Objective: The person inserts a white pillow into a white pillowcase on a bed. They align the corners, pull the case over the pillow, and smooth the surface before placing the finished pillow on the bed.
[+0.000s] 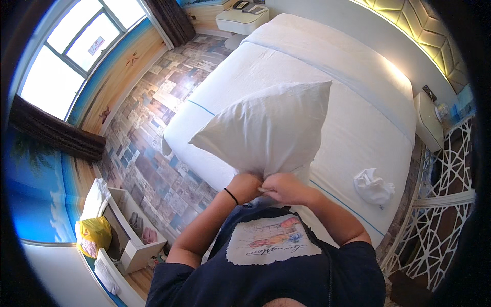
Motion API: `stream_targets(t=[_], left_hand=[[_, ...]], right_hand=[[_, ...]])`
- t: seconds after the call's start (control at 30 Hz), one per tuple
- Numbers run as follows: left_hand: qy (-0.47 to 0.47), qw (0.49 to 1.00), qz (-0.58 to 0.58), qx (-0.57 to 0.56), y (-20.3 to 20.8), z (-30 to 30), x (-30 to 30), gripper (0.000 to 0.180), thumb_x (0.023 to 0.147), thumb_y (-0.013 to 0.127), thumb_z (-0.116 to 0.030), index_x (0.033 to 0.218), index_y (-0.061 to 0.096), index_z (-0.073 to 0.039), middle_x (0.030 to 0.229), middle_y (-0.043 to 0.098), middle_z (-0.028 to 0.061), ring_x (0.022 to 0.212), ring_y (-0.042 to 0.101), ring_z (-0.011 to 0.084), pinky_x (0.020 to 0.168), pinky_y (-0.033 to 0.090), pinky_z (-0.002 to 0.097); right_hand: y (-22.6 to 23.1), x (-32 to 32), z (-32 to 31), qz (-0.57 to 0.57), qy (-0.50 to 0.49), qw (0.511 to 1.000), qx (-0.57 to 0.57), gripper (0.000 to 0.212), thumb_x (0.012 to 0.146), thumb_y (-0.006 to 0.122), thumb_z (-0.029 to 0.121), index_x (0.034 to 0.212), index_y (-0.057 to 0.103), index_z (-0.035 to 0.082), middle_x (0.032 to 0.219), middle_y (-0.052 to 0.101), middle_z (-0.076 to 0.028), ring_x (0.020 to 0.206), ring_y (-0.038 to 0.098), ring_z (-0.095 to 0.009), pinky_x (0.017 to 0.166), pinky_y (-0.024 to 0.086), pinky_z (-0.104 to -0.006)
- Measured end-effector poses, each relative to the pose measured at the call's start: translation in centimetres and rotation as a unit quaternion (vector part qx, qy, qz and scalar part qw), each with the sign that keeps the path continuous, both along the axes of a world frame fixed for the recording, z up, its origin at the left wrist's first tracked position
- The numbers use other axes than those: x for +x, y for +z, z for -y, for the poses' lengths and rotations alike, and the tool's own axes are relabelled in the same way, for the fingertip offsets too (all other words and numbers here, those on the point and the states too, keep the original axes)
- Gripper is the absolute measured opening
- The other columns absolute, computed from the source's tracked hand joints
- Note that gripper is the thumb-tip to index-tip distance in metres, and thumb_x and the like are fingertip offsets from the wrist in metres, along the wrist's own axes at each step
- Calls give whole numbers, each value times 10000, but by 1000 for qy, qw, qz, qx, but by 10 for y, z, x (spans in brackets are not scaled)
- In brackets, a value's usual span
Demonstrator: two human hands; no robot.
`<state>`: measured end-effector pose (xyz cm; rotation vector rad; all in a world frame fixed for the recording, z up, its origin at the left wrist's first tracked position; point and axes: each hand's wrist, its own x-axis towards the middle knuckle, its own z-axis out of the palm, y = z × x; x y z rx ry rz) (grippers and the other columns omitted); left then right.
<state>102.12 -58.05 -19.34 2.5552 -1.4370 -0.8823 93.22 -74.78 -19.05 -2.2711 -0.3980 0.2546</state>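
A plump white pillow in its pillowcase is held up in front of my body, over the near side of the bed. Two of its corners point out, one to the left and one to the far right. My left hand, with a black band at the wrist, is closed on the gathered near end of the pillowcase. Right beside it, almost touching, my right hand pinches the same bunched cloth. The fingertips are partly hidden by the hands and folds. Beneath the pillow spreads the bed, made up with white bedding.
A crumpled white cloth lies on the bed's right part. Nightstands flank the bed. A white lattice screen stands at right. Lower left, an open cabinet holds slippers, near a yellow bag. Patchwork flooring runs beside the bed.
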Motion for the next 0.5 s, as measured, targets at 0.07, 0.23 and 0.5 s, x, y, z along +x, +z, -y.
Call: stream_targets(t=[0.07,0.23,0.5], left_hand=[[19,1000,20,15,2,-11,10,413,891,504,-470,872,687,-100,834,666,180,815,634,379,725,496,481],[89,996,-5,3,10,-44,16,466,913,495,-496,874,687,-74,818,655,197,804,624,385,732,490,462],[113,991,-11,-73,35,-60,9,444,918,515,-462,881,675,-49,821,644,208,800,618,384,726,489,448]], right_hand=[[-2,0,23,-38,-36,999,-11,167,806,638,216,863,643,59,912,631,-141,930,595,-349,785,468,-434],[-20,8,76,39,-23,988,-148,224,771,671,174,976,621,99,1004,627,-93,1054,564,-267,927,380,-435],[-5,8,123,60,-106,956,-268,185,754,681,154,926,628,113,1002,646,-43,1083,560,-203,981,325,-458]])
